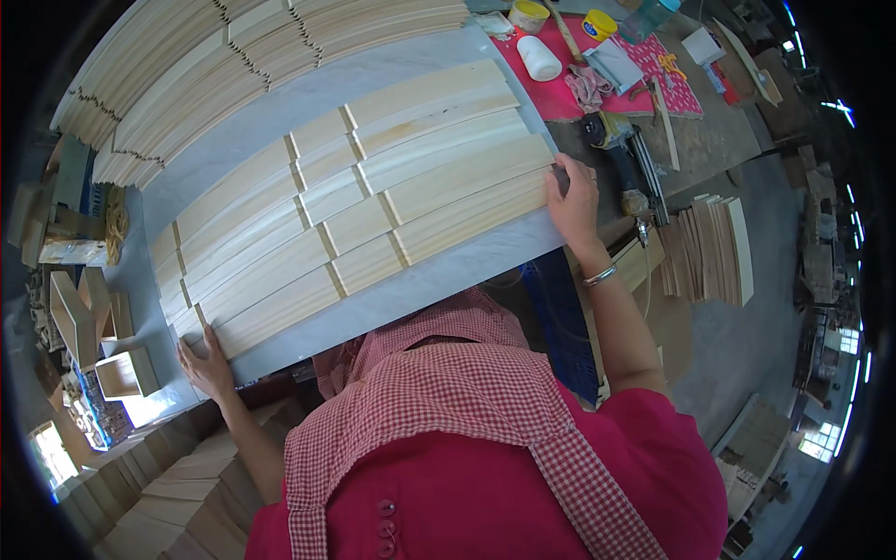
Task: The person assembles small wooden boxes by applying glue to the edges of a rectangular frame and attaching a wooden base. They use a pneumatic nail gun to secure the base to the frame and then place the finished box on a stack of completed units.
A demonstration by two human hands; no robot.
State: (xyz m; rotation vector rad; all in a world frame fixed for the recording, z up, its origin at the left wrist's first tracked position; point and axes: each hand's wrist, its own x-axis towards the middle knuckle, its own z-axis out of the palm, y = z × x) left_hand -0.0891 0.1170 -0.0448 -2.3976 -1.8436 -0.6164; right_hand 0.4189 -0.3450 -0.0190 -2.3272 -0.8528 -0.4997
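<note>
Several pale wooden boards (401, 173) lie side by side on a grey tabletop (439, 280), with narrow grooves cut across them. At the left end of the nearest board (448, 224), my left hand (207, 366) has its thumb and fingers around the end. My right hand (574, 201) grips the right end of the same row, its fingers curled over the corner; a bracelet (600, 275) sits on that wrist. Both hands keep the board flat against the others, and the undersides of the fingers are hidden.
Stacked grooved boards (187, 84) fill the back left. To the right lie a nail gun (621, 154), a hammer (658, 117), a white bottle (539, 58) and a red cloth (560, 98). Wooden pieces (707, 247) stand at far right; small wooden boxes (128, 373) sit at left.
</note>
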